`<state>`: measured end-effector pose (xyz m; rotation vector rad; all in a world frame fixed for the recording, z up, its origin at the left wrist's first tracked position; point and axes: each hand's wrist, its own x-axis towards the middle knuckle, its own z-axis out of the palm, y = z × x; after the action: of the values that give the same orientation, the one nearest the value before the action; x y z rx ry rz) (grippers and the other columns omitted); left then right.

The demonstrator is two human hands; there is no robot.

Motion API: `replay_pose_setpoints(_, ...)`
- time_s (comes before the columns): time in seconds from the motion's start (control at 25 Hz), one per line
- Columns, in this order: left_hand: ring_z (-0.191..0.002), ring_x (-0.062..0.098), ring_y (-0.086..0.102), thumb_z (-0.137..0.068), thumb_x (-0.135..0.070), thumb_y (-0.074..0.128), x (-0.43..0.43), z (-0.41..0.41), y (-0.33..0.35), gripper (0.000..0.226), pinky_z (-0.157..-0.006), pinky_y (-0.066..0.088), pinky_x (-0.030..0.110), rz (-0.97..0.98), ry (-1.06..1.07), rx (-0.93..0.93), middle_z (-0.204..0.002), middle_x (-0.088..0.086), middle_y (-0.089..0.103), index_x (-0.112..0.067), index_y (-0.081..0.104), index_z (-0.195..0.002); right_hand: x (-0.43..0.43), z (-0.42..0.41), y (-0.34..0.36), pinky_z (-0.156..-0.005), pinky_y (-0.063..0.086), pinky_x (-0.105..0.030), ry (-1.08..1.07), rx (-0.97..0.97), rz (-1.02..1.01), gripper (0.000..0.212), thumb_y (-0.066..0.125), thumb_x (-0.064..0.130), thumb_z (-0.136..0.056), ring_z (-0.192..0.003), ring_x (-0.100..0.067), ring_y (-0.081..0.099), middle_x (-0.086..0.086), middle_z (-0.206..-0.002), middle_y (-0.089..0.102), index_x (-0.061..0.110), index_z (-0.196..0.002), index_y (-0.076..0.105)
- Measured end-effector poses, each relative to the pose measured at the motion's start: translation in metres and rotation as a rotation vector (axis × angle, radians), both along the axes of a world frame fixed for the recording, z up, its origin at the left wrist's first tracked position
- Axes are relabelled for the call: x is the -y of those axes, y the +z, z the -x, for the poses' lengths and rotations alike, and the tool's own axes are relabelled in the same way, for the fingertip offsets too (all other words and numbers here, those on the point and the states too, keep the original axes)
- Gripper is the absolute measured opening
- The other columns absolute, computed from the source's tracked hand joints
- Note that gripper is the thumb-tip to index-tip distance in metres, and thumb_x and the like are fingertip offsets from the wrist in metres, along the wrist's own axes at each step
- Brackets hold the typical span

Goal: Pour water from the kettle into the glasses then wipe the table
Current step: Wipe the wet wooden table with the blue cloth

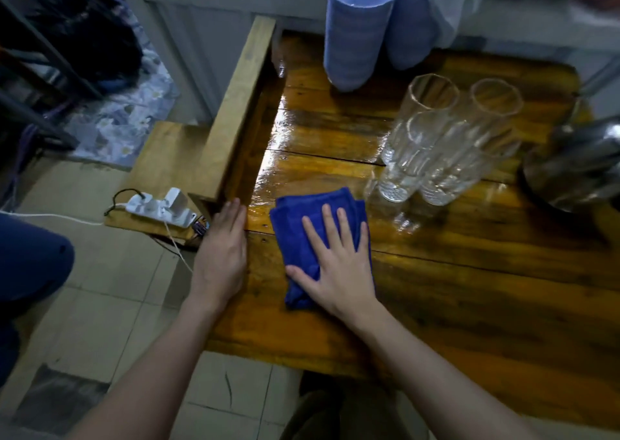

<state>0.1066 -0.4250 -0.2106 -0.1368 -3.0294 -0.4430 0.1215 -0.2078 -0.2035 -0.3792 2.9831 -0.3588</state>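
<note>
A folded blue cloth [298,225] lies on the wet, shiny wooden table [469,288]. My right hand [339,265] presses flat on the cloth with straight, spread fingers. My left hand [223,251] rests flat along the table's left edge, fingers straight, apart from the cloth. Several tall clear glasses [446,141] stand grouped behind the cloth to the right, with a little water visible at the bottom of the nearest ones. A steel kettle [577,168] sits at the right edge, partly cut off.
Two stacks of blue bowls [359,27] stand at the table's back. A white power strip [161,208] with cables lies on a low wooden shelf left of the table. Tiled floor and a person's dark blue trouser leg [30,258] are at the left.
</note>
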Motion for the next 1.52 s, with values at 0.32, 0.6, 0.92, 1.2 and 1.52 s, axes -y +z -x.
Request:
replay_pose_setpoints(0.32,-0.146,0.019,0.021,-0.101,-0.028,0.036,-0.013,0.004,0.014,0.050,-0.118,0.022,0.037,-0.047,-0.109,0.062,-0.156,0.009,0.027,-0.006,0.033,-0.147,-0.010,-0.024,0.002,-0.118,0.002,-0.059,-0.032,0.028,-0.033,0.090,0.022,0.080,-0.084,-0.149,-0.031,-0.011,-0.011,-0.164,-0.004,0.027,-0.155,0.007)
replay_pose_setpoints(0.6,-0.147,0.018,0.016,-0.101,-0.035,0.031,-0.013,0.017,0.006,0.055,-0.120,0.011,0.035,-0.082,-0.027,0.090,-0.159,0.006,0.021,-0.012,0.026,-0.150,0.004,-0.001,-0.001,-0.118,-0.001,-0.059,-0.145,0.027,-0.038,0.104,0.023,0.081,-0.080,-0.148,-0.036,-0.012,-0.020,-0.162,-0.005,0.011,-0.155,0.007)
replay_pose_setpoints(0.92,-0.147,0.008,0.010,-0.099,-0.038,0.031,-0.010,0.021,-0.002,0.056,-0.120,0.007,0.028,-0.115,0.008,0.079,-0.160,-0.001,0.019,-0.018,0.025,-0.151,0.008,0.073,-0.003,-0.120,0.002,-0.055,-0.220,-0.007,-0.047,0.092,0.020,0.078,-0.084,-0.150,-0.032,-0.006,-0.012,-0.164,-0.002,0.023,-0.155,0.005)
replay_pose_setpoints(1.2,-0.148,0.010,0.010,-0.099,-0.031,0.037,-0.012,0.022,0.003,0.054,-0.121,0.008,0.028,-0.133,0.019,0.081,-0.159,0.002,0.022,-0.014,0.028,-0.150,0.021,0.152,-0.009,-0.119,-0.001,-0.055,-0.163,-0.046,-0.076,0.084,0.018,0.075,-0.086,-0.150,-0.032,-0.002,-0.010,-0.164,0.000,0.028,-0.155,0.007)
replay_pose_setpoints(1.52,-0.148,0.008,0.002,-0.101,-0.022,0.031,-0.007,0.023,-0.008,0.054,-0.119,0.022,0.039,-0.194,0.079,0.127,-0.162,-0.001,0.010,-0.016,0.017,-0.153,0.049,0.215,-0.018,-0.117,-0.003,-0.058,-0.087,-0.027,-0.090,0.076,0.015,0.069,-0.090,-0.150,-0.032,-0.003,-0.008,-0.164,-0.002,0.030,-0.155,0.007)
